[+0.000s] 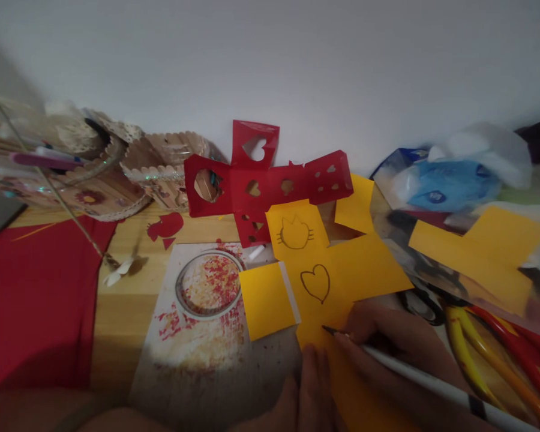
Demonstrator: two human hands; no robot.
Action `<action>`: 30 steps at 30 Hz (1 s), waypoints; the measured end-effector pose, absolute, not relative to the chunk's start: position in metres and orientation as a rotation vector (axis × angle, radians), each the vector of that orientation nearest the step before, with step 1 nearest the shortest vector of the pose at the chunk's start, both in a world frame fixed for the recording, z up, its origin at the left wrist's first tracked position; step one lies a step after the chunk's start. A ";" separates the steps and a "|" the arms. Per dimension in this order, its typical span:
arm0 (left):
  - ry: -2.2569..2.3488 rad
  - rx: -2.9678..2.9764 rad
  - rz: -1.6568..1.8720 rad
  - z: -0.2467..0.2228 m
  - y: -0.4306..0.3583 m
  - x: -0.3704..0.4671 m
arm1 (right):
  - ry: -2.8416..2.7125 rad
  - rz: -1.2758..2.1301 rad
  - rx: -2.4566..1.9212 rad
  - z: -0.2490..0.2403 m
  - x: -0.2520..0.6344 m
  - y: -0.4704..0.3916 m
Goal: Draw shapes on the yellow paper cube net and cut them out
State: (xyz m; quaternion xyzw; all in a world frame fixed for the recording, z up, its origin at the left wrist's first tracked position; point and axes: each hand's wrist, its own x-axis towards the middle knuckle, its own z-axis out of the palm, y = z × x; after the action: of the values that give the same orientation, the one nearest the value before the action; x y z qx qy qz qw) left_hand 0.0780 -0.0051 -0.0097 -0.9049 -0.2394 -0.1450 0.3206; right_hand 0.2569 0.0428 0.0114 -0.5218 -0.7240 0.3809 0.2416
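A yellow paper cutout [342, 276] made of joined squares lies in front of me, with a cat face drawn on its upper square and a heart on the middle one. My right hand [400, 348] grips a white pencil [414, 372], its dark tip at the paper just below the heart. Low in the view, my left hand [306, 390] presses on the lower part of the paper, fingers lying flat. A strip of white tape [289, 293] joins the left square to the middle. Behind stands a red paper cutout [274, 180] with cut-out hearts and other shapes.
A round dish [209, 282] sits on a spattered board [162, 354]. Red paper [36, 300] and stick baskets [162, 168] are at the left. At the right are scissors [490, 348], yellow scraps [490, 252] and plastic bags [454, 180]. A wall rises behind.
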 end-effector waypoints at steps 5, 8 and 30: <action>-0.665 -2.375 -0.412 -0.011 -0.006 0.079 | -1.995 0.996 -1.431 0.011 0.256 0.043; -0.673 -2.361 -0.436 -0.012 -0.007 0.079 | -2.000 0.970 -1.413 0.010 0.256 0.043; -0.696 -2.394 -0.401 -0.011 -0.008 0.079 | -1.996 1.022 -1.460 0.013 0.255 0.043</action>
State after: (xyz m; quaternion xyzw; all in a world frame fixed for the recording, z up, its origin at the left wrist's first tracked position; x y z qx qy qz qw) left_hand 0.0793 -0.0083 -0.0106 -0.9034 -0.2628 -0.1513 0.3033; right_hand 0.2547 0.0426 0.0128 -0.5309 -0.7257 0.3717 0.2309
